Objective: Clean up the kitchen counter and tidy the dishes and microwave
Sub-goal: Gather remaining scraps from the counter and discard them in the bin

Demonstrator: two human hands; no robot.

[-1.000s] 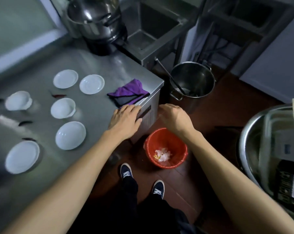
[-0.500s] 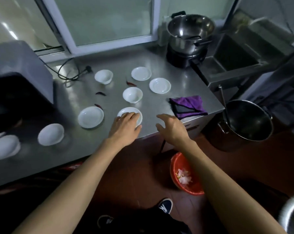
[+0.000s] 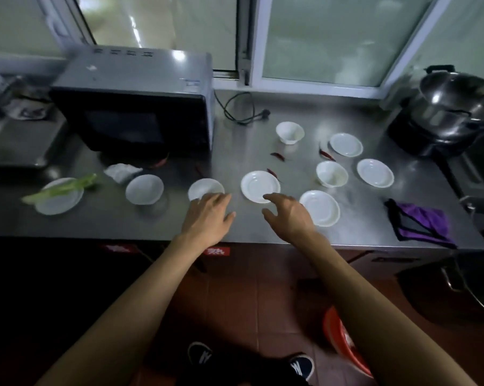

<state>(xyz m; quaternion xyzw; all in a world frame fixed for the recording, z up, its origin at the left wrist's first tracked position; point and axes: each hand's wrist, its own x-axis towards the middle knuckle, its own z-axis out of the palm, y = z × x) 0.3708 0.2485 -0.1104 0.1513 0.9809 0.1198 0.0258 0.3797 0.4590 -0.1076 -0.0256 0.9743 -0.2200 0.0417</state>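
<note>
I have turned from the bin back to the worktop (image 3: 263,232). Both my left hand (image 3: 207,215) and right hand (image 3: 286,215) are open, empty, near the middle plate (image 3: 260,186), ready to stack dishes

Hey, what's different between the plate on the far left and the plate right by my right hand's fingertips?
The far-left plate has a green vegetable leaf lying across it; the plate by the right hand is bare. The far-left plate sits apart from both hands, in front of the microwave; the other lies at the fingertips of the right hand. Both are white, round, and upright on the steel counter.
</note>
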